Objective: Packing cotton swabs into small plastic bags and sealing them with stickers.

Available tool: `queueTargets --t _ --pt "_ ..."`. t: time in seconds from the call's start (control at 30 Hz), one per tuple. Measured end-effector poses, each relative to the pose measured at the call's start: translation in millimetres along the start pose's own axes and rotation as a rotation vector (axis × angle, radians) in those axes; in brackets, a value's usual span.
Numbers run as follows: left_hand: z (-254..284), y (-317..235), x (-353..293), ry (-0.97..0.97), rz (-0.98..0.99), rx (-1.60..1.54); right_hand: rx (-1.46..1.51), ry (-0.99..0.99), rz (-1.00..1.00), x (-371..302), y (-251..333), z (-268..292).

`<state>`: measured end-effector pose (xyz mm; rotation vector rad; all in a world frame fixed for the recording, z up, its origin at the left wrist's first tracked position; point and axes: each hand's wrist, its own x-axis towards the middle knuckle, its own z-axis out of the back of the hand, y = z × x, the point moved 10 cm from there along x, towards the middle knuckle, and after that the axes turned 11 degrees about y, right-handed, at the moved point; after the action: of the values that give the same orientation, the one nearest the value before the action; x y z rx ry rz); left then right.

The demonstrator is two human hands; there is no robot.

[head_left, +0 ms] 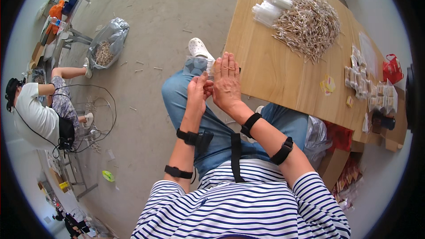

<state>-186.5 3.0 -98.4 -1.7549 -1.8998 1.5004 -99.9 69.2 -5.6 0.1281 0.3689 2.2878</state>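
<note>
A small clear plastic bag (194, 65) with cotton swabs (210, 67) at its right end is held above my lap, beside the table corner. My left hand (199, 90) is closed at the bag's lower edge, fingers curled and thumb up. My right hand (227, 84) is stretched flat, its fingers straight and side by side, against the swab ends. Its palm side is hidden. On the table to the right lies a big heap of loose cotton swabs (310, 24), with a stack of empty clear bags (271, 6) at its left side.
The wooden table (261, 57) reaches over my right leg. Packed swab bags (359, 75), yellow labels (327, 85) and a red bag (392, 68) lie at its right. A clear sack of swabs (106, 51) stands on the floor; a seated person (42, 115) is at left.
</note>
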Motion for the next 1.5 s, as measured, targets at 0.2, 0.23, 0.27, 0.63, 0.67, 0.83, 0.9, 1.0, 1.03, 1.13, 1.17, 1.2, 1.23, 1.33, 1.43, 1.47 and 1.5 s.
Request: queueTargets --t 0.2,0.23,0.27,0.63,0.67,0.83,0.9,1.0,1.03,1.13,1.17,1.2,1.23,1.33,1.43,1.47,1.5 --pt "-14.8 1.0 31.0 0.104 -0.049 -0.172 -0.003 -0.008 0.022 -2.8 0.1 -0.6" --pt "-14.7 0.9 34.1 0.102 -0.055 -0.163 -0.005 -0.009 0.02 -3.0 -0.2 -0.6" --pt "-17.3 0.1 35.8 0.102 -0.059 -0.155 -0.029 -0.002 0.025 -3.5 -0.6 -1.3" --pt "-11.7 -4.8 40.9 0.048 -0.096 -0.052 -0.159 -0.004 0.085 -7.2 -1.7 -3.5" --pt "-12.7 -5.3 41.0 0.053 -0.093 -0.03 -0.188 -0.004 0.083 -7.2 -1.9 -4.1" --pt "-13.4 -8.8 38.9 0.016 -0.121 0.025 -0.135 0.007 0.067 -5.8 1.9 -0.8" --pt "-12.7 -9.5 38.3 0.004 -0.117 0.042 -0.02 -0.001 0.067 -3.2 3.8 2.6" --pt "-17.4 -10.4 37.4 0.018 -0.101 0.039 -0.048 -0.063 0.077 -2.5 3.9 5.4" --pt "-20.0 -13.2 35.9 0.027 -0.134 0.004 -0.047 -0.065 0.074 -1.9 3.1 4.0" --pt "-24.1 -15.8 32.4 0.004 -0.156 -0.052 -0.056 -0.018 0.082 -0.4 2.4 -4.6" --pt "-19.3 -14.0 31.6 -0.031 -0.149 -0.074 -0.064 -0.044 0.094 -1.2 3.7 -3.4" --pt "-12.9 -13.0 33.5 -0.033 -0.151 -0.073 -0.072 -0.069 0.105 -2.5 4.6 -2.0" --pt "-6.6 -11.5 36.8 -0.014 -0.132 -0.051 -0.07 -0.07 0.106 -3.3 4.0 -2.8" --pt "-6.9 -8.3 38.9 -0.002 -0.106 -0.017 -0.155 -0.071 0.117 -6.5 2.2 -2.5" --pt "-4.7 -7.3 38.4 -0.012 -0.095 0.011 -0.107 -0.031 0.133 -10.4 3.4 -2.4" --pt "-6.6 -7.9 37.8 -0.009 -0.089 0.026 -0.117 -0.027 0.127 -10.3 2.5 -2.3" --pt "-8.5 -8.3 36.9 -0.009 -0.088 0.026 -0.127 -0.023 0.122 -10.0 1.7 -2.4"
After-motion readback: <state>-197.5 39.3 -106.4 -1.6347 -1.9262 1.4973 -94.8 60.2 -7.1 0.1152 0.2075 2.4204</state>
